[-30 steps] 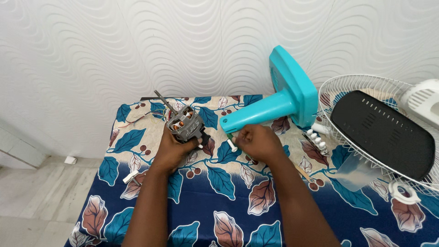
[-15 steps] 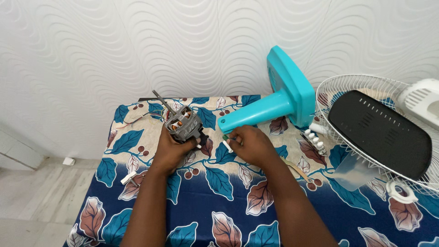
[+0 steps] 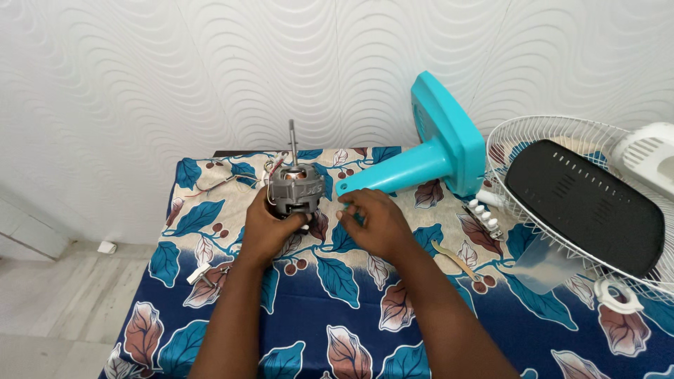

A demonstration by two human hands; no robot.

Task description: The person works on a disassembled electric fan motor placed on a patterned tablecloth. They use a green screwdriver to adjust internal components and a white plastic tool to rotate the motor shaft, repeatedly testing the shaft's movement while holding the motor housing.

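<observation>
My left hand [image 3: 265, 233] grips a grey fan motor [image 3: 295, 191] from below and holds it upright, its metal shaft [image 3: 292, 142] pointing straight up. Thin wires [image 3: 232, 181] trail from the motor to the left over the cloth. My right hand [image 3: 372, 223] rests just right of the motor with its fingers curled near the motor's side; whether it pinches a small part I cannot tell. Both hands are over a table covered with a blue leaf-patterned cloth [image 3: 337, 330].
A turquoise fan stand and base [image 3: 435, 149] lies on its side behind my right hand. At the right lie a white wire fan guard [image 3: 519, 133], a black panel [image 3: 584, 205], a white housing [image 3: 649, 156], a switch block with white buttons [image 3: 483, 208], a clear blade [image 3: 542, 263]. A small white part [image 3: 199, 274] lies left.
The motor has been turned from a tilt to upright, its shaft now pointing straight up. My right hand has moved left, closer to the motor.
</observation>
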